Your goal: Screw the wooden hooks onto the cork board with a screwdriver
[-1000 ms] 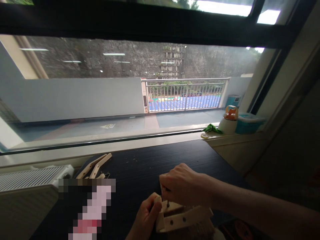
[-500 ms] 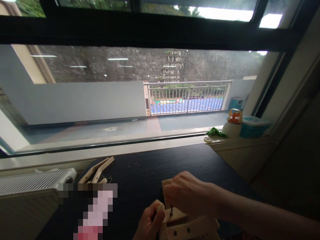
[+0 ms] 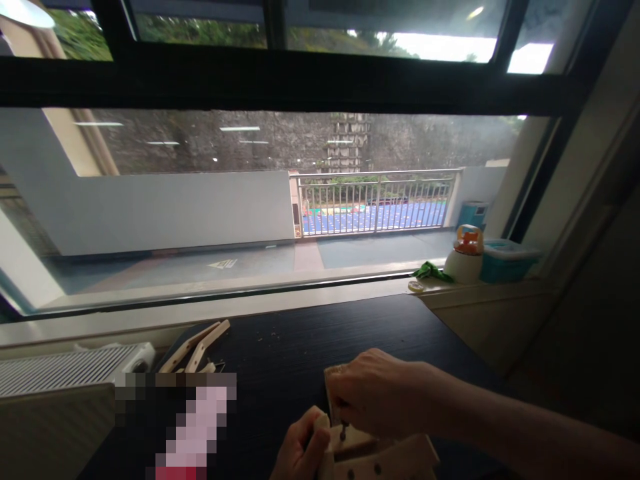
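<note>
At the bottom of the head view is a pale wooden assembly (image 3: 390,461) of joined pieces with dark round holes along its near side. My left hand (image 3: 303,443) is closed round the end of the assembly's left piece, thumb on top. My right hand (image 3: 373,390) is bent over the assembly, fingers curled together just above a dark metal screw (image 3: 343,432) standing up from the wood. Whatever those fingers hold is hidden behind the hand. A further wooden edge shows beyond my right knuckles.
Several loose wooden pieces (image 3: 203,347) lie at the left of the dark table (image 3: 285,340), near a thin dark metal piece. A white radiator (image 3: 75,370) stands at the left. The windowsill holds a white bottle (image 3: 463,263), a green cloth (image 3: 431,271) and a teal box (image 3: 509,261).
The view has tipped up slightly, so everything sits a little lower. My right hand has turned slightly over the screw; my left hand keeps its grip on the wood.
</note>
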The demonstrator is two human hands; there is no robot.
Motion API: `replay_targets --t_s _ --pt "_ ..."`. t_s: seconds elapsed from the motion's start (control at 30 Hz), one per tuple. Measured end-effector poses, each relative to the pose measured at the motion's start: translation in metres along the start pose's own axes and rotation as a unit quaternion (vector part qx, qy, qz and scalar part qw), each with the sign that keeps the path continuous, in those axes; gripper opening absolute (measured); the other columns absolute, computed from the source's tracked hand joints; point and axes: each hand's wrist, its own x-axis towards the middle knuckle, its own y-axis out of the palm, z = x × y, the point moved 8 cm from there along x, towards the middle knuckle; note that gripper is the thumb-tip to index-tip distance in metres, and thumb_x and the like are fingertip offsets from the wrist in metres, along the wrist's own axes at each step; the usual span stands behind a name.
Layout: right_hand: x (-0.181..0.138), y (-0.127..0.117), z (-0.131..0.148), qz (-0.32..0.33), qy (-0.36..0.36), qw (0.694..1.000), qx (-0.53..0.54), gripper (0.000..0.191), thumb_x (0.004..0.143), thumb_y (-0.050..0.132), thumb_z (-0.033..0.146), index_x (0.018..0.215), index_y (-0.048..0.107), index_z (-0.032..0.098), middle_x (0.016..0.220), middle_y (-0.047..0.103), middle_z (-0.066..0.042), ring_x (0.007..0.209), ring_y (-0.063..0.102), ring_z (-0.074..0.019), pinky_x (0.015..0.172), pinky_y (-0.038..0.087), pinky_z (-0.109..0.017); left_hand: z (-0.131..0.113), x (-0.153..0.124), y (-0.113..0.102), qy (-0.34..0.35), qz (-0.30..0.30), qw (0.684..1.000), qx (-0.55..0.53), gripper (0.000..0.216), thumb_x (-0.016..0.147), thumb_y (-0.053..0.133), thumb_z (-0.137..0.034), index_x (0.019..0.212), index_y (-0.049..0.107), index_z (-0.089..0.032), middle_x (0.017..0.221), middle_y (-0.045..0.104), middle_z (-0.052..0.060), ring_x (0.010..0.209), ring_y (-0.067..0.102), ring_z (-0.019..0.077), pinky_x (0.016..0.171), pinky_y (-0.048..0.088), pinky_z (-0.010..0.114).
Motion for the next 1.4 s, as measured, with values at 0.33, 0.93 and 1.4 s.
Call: replay_targets --t_s 0.33,0.93,1.4 --pt "0.002 0.009 -0.013 -0.049 0.044 0.998 0.018 0.023 0.087 0.041 0.029 0.085 0.061 0.018 0.071 0.067 -0.005 0.07 0.064 -0.0182 0.06 0.037 -0.025 -0.005 0.0 -0.002 -0.015 -0.004 1.0 0.007 0.05 0.077 0.04 -0.067 0.062 0.037 -0.019 0.061 0.032 -0.004 0.059 0.031 0.012 0.055 0.03 0.024" --pt "0.0 0.0 0.008 -0.001 -0.029 0.999 -0.034 0.016 0.081 0.048 0.017 0.08 0.063 0.016 0.076 0.067 -0.008 0.068 0.063 -0.017 0.056 0.035 -0.024 -0.002 0.0 0.002 -0.002 0.009 1.0 -0.017 0.051 0.076 0.04 -0.068 0.065 0.039 -0.018 0.063 0.033 -0.003 0.06 0.031 0.0118 0.055 0.03 0.024" --pt "0.004 0.01 -0.017 -0.085 0.07 0.993 -0.036 0.026 0.088 0.04 0.03 0.079 0.061 0.017 0.068 0.067 -0.004 0.065 0.065 -0.0207 0.053 0.032 -0.028 -0.001 0.001 -0.001 -0.01 0.002 1.0 0.001 0.048 0.08 0.039 -0.064 0.063 0.038 -0.019 0.063 0.033 -0.004 0.06 0.032 0.0116 0.056 0.031 0.022"
